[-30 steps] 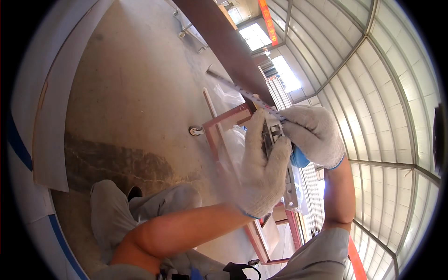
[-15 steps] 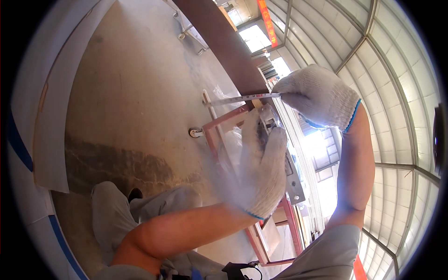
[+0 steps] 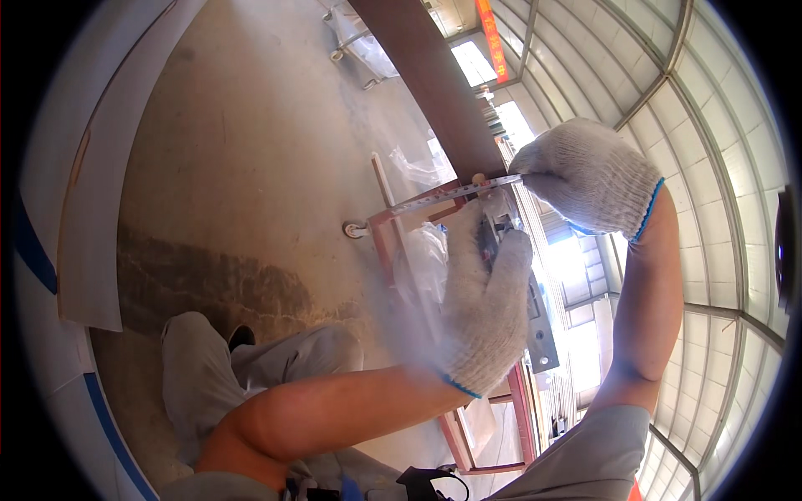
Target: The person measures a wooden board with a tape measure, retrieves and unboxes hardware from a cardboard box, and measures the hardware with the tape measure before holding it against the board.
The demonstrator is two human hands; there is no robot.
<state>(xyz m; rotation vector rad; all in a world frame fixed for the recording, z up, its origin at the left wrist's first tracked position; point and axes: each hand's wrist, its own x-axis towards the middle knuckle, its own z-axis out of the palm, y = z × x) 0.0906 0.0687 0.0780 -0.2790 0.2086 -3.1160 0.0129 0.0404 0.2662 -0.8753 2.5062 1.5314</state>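
Note:
My right hand (image 3: 589,177), in a white knitted glove with a blue cuff, pinches one end of a tape measure's blade (image 3: 443,197) between thumb and fingers. The blade slants down to the left, across the lower end of a long brown board (image 3: 434,79). Below it, my left hand (image 3: 489,305), also gloved, is closed around the upper part of a long grey metal plate (image 3: 543,334) with holes in it. A metal part (image 3: 499,225) shows between its thumb and fingers. The palm side of the grip is hidden.
A reddish-brown frame (image 3: 522,409) on casters (image 3: 355,229) stands under the hands, with clear plastic film (image 3: 426,259) on it. Another wheeled cart (image 3: 363,46) is farther off. White panels (image 3: 92,209) line the left side. Concrete floor (image 3: 225,142) lies between.
The view has shifted, so hands, board and frame all appear slightly farther right. The tape blade now slants more and crosses lower against the board's end. Both grips are kept.

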